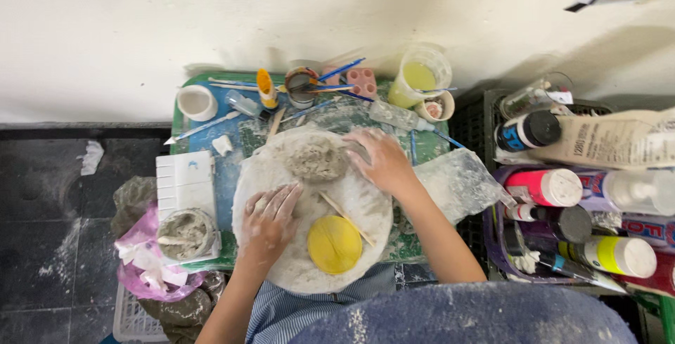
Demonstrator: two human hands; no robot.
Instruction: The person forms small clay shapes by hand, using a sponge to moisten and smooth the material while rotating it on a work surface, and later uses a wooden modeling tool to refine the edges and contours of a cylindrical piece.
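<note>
A grey lump of clay (316,159) sits at the far side of a round white board (295,274) smeared with clay. My right hand (380,161) rests on the board with its fingers against the lump's right side. My left hand (269,216), coated in clay, lies flat on the board just below and left of the lump, fingers spread. A yellow round sponge (335,244) lies on the near part of the board. A thin wooden stick (346,217) lies between the lump and the sponge.
A white paint palette (184,184) and a clay-filled bowl (186,233) stand to the left. Brushes, small cups and a jar of yellow liquid (420,75) line the back by the wall. Paint bottles (545,186) fill a crate on the right.
</note>
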